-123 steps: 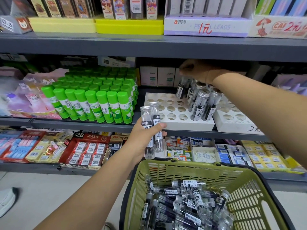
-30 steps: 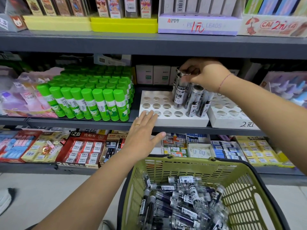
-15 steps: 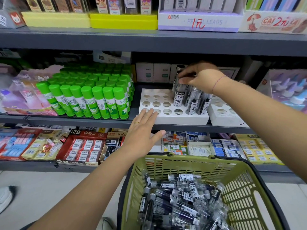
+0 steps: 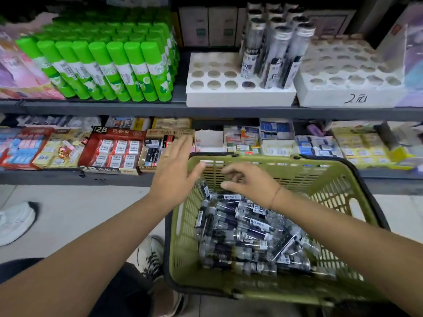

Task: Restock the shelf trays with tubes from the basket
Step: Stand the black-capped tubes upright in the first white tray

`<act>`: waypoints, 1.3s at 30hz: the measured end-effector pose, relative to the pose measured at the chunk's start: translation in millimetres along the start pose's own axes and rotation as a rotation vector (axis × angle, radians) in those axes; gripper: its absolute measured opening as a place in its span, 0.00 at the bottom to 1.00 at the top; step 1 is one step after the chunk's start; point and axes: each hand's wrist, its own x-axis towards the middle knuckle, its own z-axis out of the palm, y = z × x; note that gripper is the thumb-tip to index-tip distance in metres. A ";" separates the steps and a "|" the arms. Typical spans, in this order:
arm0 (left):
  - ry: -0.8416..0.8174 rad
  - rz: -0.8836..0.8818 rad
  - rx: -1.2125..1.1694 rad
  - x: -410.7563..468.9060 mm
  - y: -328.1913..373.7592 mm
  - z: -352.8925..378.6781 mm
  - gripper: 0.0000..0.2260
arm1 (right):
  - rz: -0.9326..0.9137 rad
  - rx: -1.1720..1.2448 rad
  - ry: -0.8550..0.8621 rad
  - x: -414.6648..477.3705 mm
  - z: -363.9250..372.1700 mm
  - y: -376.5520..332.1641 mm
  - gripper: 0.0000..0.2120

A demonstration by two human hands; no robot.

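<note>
An olive-green basket [image 4: 329,186] sits low in front of me with several clear tubes [image 4: 242,227] lying loose inside. My right hand [image 4: 249,181] hovers over the basket's far left part, fingers loosely spread and holding nothing. My left hand [image 4: 176,172] is flat and open beside the basket's left rim, fingers straight. On the middle shelf a white tray [image 4: 229,92] with round holes holds several upright tubes [image 4: 274,49] at its right end. A second white tray [image 4: 348,78] to its right shows only empty holes.
Green glue sticks [image 4: 109,65] stand in rows left of the trays. Eraser and lead boxes [image 4: 112,149] fill the lower shelf behind the basket. Two shoes [image 4: 151,255] rest on the floor at the left, and boxes [image 4: 208,26] stand behind the tray.
My right hand left the upright tubes on the shelf tray and came down over the basket. My view tilted downward. My left hand dropped slightly toward the basket rim.
</note>
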 end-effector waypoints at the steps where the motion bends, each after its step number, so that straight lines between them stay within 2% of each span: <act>1: -0.021 -0.070 -0.007 -7.8 -9.9 8.0 0.32 | 0.141 0.098 -0.115 -3.5 23.7 17.9 0.19; 4: -0.109 -0.265 -0.192 -31.3 -33.2 30.2 0.35 | 0.479 0.378 -0.278 -6.1 84.3 53.7 0.26; 6: -0.162 -0.338 -0.340 -44.8 -38.9 43.5 0.35 | 0.641 0.566 -0.278 -1.4 110.6 57.0 0.32; 9: -0.071 -0.374 -0.369 -54.0 -37.4 56.1 0.32 | 0.802 0.823 -0.218 12.7 135.9 51.4 0.35; 13: -0.012 -0.397 -0.342 -51.6 -37.0 60.4 0.30 | 0.919 0.983 -0.110 32.4 155.5 45.4 0.21; 16: 0.008 -0.381 -0.344 -51.2 -39.1 61.0 0.28 | 0.961 1.004 -0.107 45.8 167.4 36.7 0.19; 20: 0.031 -0.354 -0.357 -50.8 -39.2 61.7 0.27 | 1.026 1.024 -0.089 53.1 169.7 25.3 0.11; 22: 0.040 -0.344 -0.361 -49.8 -39.7 62.7 0.26 | 1.023 1.040 -0.090 49.3 170.2 27.0 0.10; 23: 0.040 -0.333 -0.361 -49.5 -38.7 62.7 0.26 | 1.011 1.049 -0.083 45.3 169.5 29.3 0.12; 26: 0.024 -0.309 -0.368 -45.5 -38.1 63.4 0.26 | 0.923 1.091 -0.077 29.4 156.4 35.3 0.33; 28: 0.007 -0.315 -0.304 -43.2 -37.9 62.2 0.29 | 0.790 1.157 -0.075 17.3 137.4 31.5 0.37; 30: 0.004 -0.290 -0.115 -41.2 -34.6 58.4 0.35 | 0.641 1.156 -0.058 7.0 117.2 26.6 0.38; 32: 0.021 -0.208 -0.032 -37.5 -23.2 52.6 0.40 | 0.531 1.153 -0.024 -0.7 96.4 23.3 0.27; 33: 0.005 -0.168 -0.062 -35.0 -14.9 50.6 0.42 | 0.461 1.149 -0.040 -5.3 88.9 19.3 0.18; 34: -0.036 -0.157 -0.148 -32.2 -5.2 48.4 0.41 | 0.407 1.141 -0.058 -8.3 84.6 15.9 0.14; 35: -0.087 -0.179 -0.287 -28.7 4.5 46.1 0.39 | 0.365 1.121 -0.062 -10.3 81.5 13.5 0.15; 38: -0.248 -0.426 -0.777 -24.3 27.7 41.2 0.25 | 0.288 1.052 -0.113 -16.8 77.0 10.4 0.35; 39: -0.289 -0.474 -0.865 -23.2 28.6 43.1 0.22 | 0.281 1.033 -0.137 -19.5 76.5 9.0 0.36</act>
